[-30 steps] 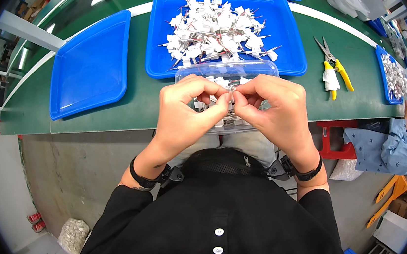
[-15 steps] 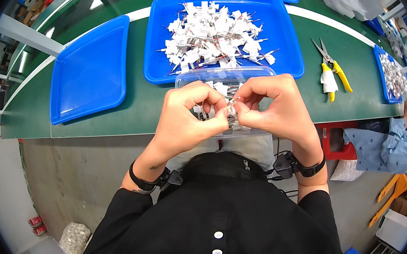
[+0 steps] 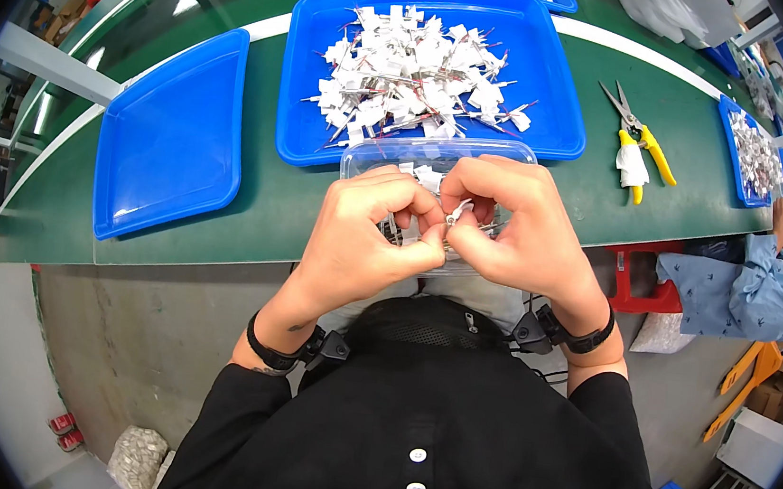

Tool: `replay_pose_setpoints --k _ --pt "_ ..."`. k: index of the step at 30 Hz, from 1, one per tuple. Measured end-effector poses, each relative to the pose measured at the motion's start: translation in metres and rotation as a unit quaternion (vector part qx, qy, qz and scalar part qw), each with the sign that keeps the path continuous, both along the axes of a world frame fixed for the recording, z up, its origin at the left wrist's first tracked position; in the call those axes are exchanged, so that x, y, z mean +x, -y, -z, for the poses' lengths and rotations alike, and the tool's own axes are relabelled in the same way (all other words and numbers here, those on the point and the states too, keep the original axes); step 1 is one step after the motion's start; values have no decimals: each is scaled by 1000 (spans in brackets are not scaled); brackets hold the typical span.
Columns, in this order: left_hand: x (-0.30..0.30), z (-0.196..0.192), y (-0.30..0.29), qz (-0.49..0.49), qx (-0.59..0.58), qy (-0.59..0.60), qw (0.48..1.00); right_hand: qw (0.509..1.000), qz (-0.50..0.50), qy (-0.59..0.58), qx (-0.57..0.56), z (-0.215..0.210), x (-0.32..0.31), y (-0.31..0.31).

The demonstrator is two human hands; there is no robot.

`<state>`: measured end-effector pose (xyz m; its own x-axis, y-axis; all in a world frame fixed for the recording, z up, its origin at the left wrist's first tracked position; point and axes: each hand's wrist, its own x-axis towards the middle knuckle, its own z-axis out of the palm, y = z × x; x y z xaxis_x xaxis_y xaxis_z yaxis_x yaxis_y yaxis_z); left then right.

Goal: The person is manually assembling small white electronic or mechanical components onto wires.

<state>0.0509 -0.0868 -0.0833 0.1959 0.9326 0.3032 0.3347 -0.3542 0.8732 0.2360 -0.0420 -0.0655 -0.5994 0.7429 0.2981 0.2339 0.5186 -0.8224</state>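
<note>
Small white piece (image 3: 458, 213) sits at the fingertips of the two hands, above a clear plastic box (image 3: 387, 154) at the near edge of the green desk (image 3: 276, 209). The right hand (image 3: 518, 224) pinches it between thumb and bent index finger, with the other fingers curled behind. The left hand (image 3: 375, 224) has thumb and index finger brought together right beside it; whether those tips also grip some part of it, I cannot tell. Below the fingers, the box holds more white and metallic bits, partly hidden by the hands. Just beyond the box stands a large blue tray (image 3: 546, 89) bearing a heap of white tabbed parts (image 3: 414, 75) with thin reddish and dark leads; one lies near the right side, a little apart from the thick of the heap. Left of it, well apart from the hands, a second blue tray (image 3: 171, 140) shows its bare bottom. On the right, cutters (image 3: 636, 141) with yellow handles lie on the desk, blades pointing away from the person, something white wrapped around one handle. Farther right, a co-worker in a light blue patterned garment (image 3: 773, 289) is by the desk, near another filled blue tray (image 3: 730, 151). A red stool (image 3: 631, 284) stands below the desk edge.
</note>
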Motion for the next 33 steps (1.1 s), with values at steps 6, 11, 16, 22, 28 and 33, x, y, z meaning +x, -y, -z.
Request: replay_pose_setpoints --k 6,11,16,22,28,33 --pt "0 -1 1 -27 -20 46 998 1000 4 -12 5 -4 6 4" --pt "-1 -1 0 0 -1 30 1000 997 -3 -10 71 1 10 6" --pt "0 -12 1 4 34 -11 999 998 1 -25 54 -6 9 10" --pt "-4 0 0 95 40 63 993 987 -124 -88 -48 -2 24 -10" --pt "-3 -6 -1 -5 -62 102 993 985 92 -69 132 -10 18 -29" --pt "-1 -6 -1 -12 -120 120 985 928 240 81 274 -7 0 -38"
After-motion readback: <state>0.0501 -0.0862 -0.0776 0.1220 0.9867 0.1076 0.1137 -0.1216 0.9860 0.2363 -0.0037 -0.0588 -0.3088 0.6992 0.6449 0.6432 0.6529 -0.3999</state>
